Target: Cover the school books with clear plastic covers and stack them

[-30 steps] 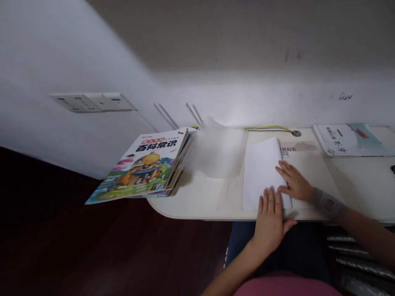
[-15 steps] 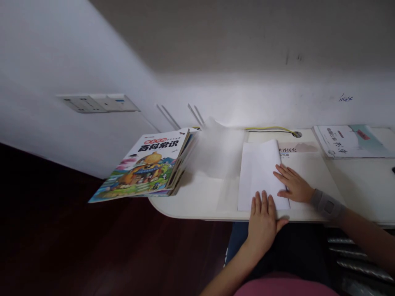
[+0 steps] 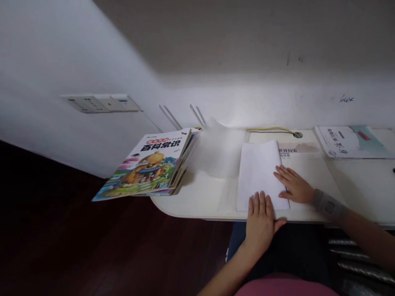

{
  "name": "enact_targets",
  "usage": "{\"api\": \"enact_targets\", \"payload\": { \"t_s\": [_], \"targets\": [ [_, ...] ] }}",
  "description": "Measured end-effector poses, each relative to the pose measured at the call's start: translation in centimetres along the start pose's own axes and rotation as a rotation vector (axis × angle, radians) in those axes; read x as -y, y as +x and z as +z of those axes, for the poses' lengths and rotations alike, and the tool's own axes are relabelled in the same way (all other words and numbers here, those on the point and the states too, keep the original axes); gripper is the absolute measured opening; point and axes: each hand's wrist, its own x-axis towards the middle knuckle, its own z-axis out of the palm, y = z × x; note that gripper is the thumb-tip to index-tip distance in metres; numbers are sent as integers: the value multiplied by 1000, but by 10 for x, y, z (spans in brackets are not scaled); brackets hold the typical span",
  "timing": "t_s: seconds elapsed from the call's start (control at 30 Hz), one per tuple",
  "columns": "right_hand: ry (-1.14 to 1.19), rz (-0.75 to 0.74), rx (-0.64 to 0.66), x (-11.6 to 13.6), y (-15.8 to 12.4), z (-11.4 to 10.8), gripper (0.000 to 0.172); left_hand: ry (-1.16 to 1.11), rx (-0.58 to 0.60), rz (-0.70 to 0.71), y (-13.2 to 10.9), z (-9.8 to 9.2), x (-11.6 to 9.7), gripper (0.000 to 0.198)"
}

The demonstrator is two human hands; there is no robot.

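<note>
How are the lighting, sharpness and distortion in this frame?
Head view: desk and lower wall brightly lit, floor nearly black; the sheet left of the paper looks hazy; left hand and right hand, flat on the paper, are sharp; books at left look stretched.

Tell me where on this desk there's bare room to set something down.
Biggest bare patch: desk right of the right hand, before the teal booklet. A smaller one lies between the picture-book stack and the white paper. Crowded mid-desk, where the left hand also rests on that paper.
</note>
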Motion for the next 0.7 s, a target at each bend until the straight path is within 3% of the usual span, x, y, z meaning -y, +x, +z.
{"api": "enact_targets", "payload": {
  "t_s": [0.7],
  "targets": [
    [-27, -18, 1, 1, 0, 0, 74, 29, 64, -39, -4, -14, 6, 78]
  ]
}}
